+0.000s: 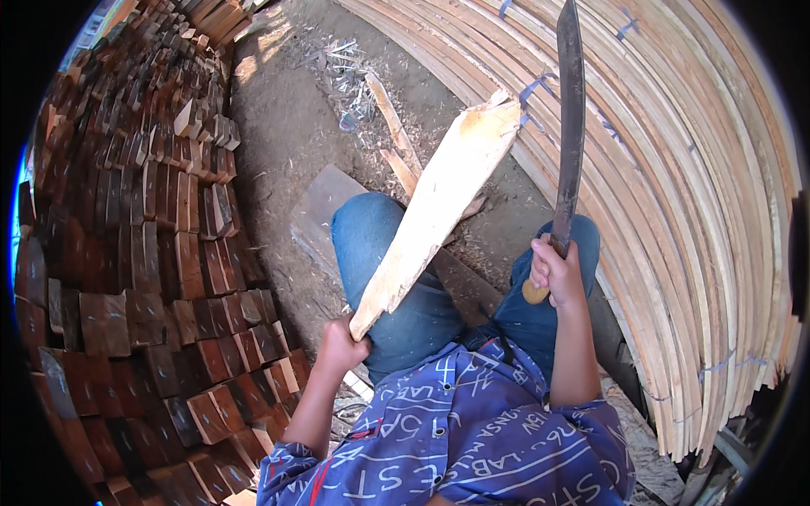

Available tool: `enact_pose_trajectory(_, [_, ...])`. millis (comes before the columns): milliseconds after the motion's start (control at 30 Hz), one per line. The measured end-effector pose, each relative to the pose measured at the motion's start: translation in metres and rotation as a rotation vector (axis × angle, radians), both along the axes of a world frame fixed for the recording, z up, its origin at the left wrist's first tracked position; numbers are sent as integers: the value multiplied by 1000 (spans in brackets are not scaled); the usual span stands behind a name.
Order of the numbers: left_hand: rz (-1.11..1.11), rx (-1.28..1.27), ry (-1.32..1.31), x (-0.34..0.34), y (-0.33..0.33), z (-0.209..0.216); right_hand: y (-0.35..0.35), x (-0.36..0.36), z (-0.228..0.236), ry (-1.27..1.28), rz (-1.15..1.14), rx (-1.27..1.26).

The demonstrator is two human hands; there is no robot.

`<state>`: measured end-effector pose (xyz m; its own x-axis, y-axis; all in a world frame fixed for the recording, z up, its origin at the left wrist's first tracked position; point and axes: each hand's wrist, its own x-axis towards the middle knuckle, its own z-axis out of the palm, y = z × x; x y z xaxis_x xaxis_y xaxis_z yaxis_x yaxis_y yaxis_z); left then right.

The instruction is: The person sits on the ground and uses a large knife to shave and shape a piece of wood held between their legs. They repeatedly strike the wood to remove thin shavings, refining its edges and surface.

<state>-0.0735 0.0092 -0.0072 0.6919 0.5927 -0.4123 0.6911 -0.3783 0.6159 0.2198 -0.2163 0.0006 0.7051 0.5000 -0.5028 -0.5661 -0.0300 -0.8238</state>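
Note:
My left hand (342, 344) is closed round the narrow lower end of a pale, rough-hewn piece of wood (439, 198). The piece slants up and to the right across my knees and widens toward its ragged far end. In my right hand (557, 268) is a machete (570, 118), gripped by its handle above my right knee. Its long dark blade points upward, apart from the wood, and the light-coloured butt of the handle shows below my fist.
Stacked reddish-brown wood blocks (160, 320) rise along the left. Long pale strips of wood (658, 185), tied with blue bands, lie bundled at the right. On the dirt ground (278, 110) ahead are loose wood scraps (392, 118), shavings and a flat board (316, 207).

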Motion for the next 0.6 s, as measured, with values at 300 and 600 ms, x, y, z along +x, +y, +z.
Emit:
enact_pose_trajectory(300, [-117, 187, 116, 11, 16, 10, -1, -8, 43, 357, 507, 330])
enact_pose_trajectory(600, [-102, 364, 77, 8, 11, 20, -1, -20, 11, -43, 475, -45])
